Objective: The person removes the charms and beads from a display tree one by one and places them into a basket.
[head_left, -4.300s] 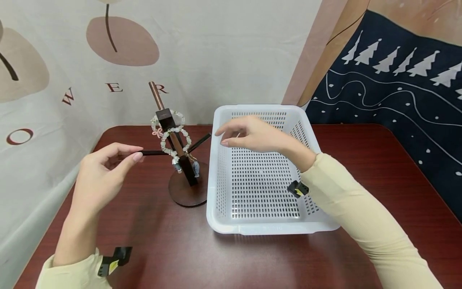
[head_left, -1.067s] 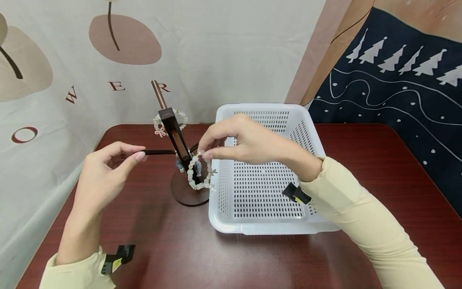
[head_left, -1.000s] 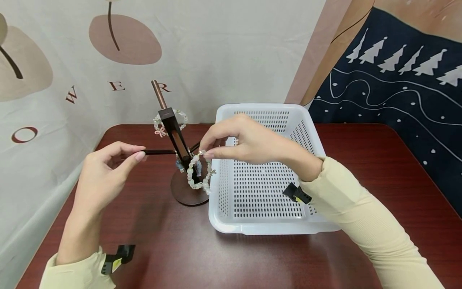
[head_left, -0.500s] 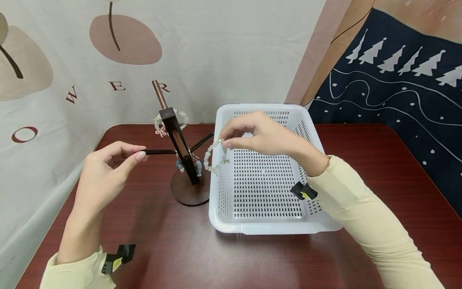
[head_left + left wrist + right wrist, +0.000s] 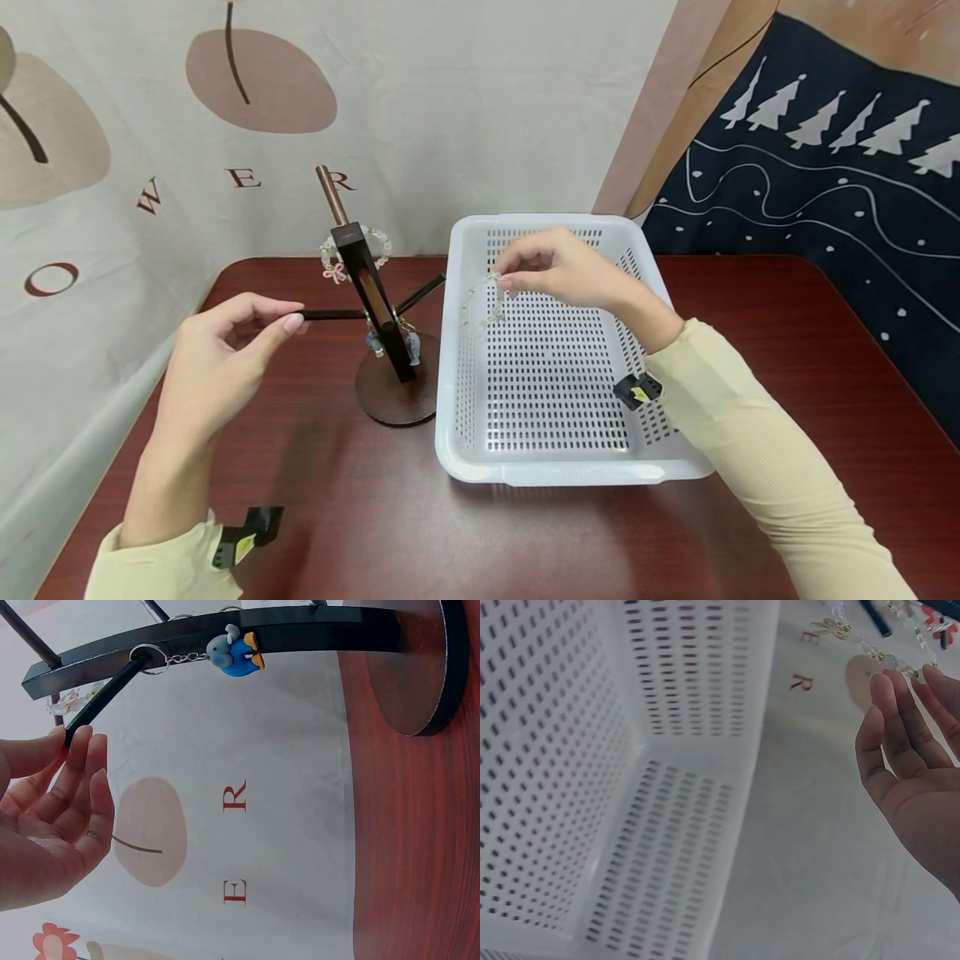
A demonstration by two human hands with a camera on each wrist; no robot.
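My left hand (image 5: pixel 213 358) pinches the tip of a black peg (image 5: pixel 333 315) on a dark wooden jewelry stand (image 5: pixel 381 312). A keychain with a blue figure (image 5: pixel 238 656) hangs by its ring from that peg in the left wrist view. Between thumb and fingertips, my right hand (image 5: pixel 570 268) holds a clear beaded bracelet (image 5: pixel 498 310) by its top. It dangles over the left part of a white perforated basket (image 5: pixel 444 400), pale against the plastic. In the right wrist view the bracelet's beads (image 5: pixel 889 661) show green and clear, with a bow-like charm.
Another beaded bracelet (image 5: pixel 384 243) with a pink bow hangs near the stand's top. A second blue charm (image 5: pixel 413 346) hangs on its right side. The stand's round base (image 5: pixel 386 400) sits close by the basket's left wall on the red-brown table (image 5: pixel 337 508).
The right hand, earlier holding nothing, took the front bracelet off the stand and carried it right, over the basket. The left hand keeps its pinch on the peg.
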